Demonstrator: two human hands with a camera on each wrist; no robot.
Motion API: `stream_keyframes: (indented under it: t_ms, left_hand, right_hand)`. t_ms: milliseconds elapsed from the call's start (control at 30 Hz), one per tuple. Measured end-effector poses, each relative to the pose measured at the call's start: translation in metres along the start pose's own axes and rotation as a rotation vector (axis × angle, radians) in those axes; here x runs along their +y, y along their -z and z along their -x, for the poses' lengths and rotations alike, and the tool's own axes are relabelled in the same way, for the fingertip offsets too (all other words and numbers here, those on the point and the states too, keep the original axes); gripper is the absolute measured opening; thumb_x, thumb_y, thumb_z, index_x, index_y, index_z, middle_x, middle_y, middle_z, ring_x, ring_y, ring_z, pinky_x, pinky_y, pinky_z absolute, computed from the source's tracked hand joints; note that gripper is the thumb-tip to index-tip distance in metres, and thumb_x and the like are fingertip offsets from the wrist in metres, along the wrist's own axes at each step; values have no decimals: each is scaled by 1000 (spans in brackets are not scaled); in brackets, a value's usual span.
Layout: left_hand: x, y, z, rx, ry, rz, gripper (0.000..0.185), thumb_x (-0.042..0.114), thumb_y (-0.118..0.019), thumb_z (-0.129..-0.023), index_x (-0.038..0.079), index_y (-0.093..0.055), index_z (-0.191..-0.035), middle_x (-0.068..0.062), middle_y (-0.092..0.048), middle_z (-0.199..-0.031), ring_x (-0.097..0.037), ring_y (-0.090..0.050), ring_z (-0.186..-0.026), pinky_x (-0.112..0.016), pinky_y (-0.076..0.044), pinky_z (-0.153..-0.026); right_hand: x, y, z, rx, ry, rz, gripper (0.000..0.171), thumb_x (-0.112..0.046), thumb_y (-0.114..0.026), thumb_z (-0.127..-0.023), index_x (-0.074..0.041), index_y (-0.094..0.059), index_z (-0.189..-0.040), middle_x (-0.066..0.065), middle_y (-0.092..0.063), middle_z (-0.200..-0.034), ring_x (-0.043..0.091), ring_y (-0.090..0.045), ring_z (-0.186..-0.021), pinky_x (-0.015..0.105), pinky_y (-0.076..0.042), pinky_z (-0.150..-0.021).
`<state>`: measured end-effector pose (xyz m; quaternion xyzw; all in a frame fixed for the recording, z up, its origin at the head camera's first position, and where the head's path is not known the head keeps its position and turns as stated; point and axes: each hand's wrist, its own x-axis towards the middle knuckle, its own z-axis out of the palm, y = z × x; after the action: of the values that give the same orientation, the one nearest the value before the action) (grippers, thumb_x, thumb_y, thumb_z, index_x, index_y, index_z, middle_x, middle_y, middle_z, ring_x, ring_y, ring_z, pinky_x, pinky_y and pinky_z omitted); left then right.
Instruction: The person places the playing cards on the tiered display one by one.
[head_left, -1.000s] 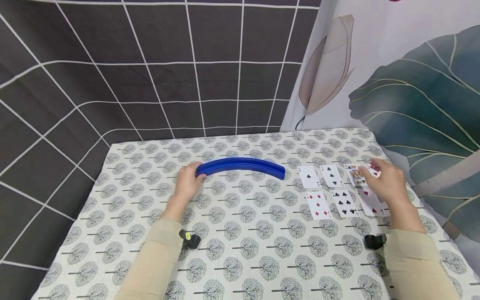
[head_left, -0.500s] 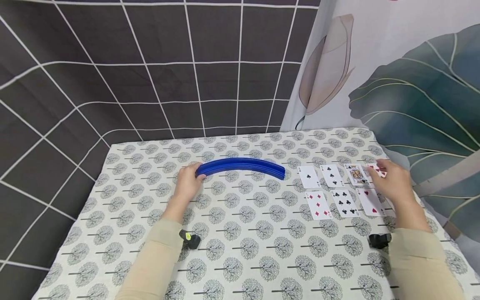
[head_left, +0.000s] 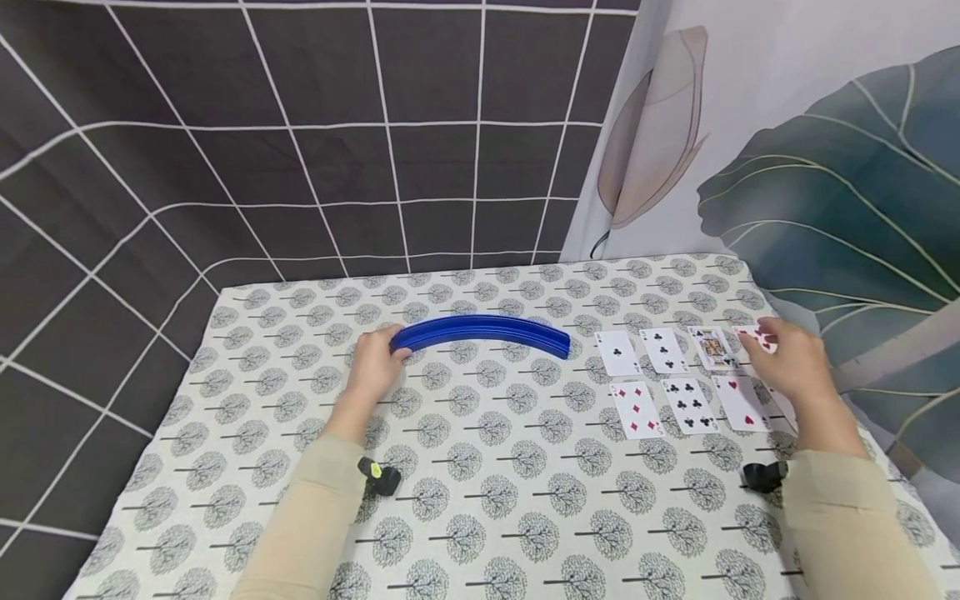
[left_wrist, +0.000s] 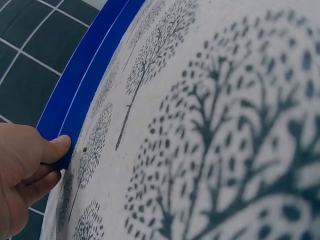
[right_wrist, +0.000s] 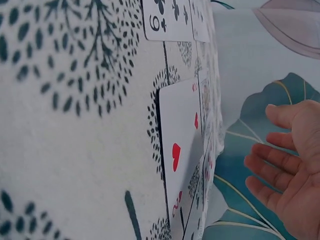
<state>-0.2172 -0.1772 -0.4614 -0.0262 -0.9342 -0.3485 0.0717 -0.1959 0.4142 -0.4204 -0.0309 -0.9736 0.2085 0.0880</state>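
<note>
Left hand (head_left: 375,362) grips left end of blue curved rack (head_left: 480,332), mid-table (head_left: 480,500). Right hand (head_left: 791,362), fingers loose and apart, hovers over far-right cards (head_left: 678,379), nearest the far red card (head_left: 753,337).

My head view looks down across the table (head_left: 480,500), wrist views sit nearly at cloth level, the left sharing the blue rack (left_wrist: 80,95), the right the cards (right_wrist: 182,150).
</note>
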Motion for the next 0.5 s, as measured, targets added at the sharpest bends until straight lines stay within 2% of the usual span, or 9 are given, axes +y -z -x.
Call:
stream_keyframes:
  t_ms: [267,500]
  left_hand:
    - [2,0,0,-20,27,20,40,4,-72,-92,-1,-64,-130,-23,-68,-123,-41,-65,-116,-51,-49,-110]
    - [1,0,0,-16,46,34,40,4,-72,-91,-2,-64,-130,-24,-69,-122,-41,-66,-114,-51,-51,-108]
  right_hand:
    - [11,-3,-3,22,40,6,48,-21,-54,-102,15,-48,-133,42,-55,-121,58,-51,-107,72,-41,-89]
    - [15,-3,-6,-38,-13,-1,55,-25,-54,-103,14,-42,-139,42,-53,-123,58,-50,-110,72,-42,-89]
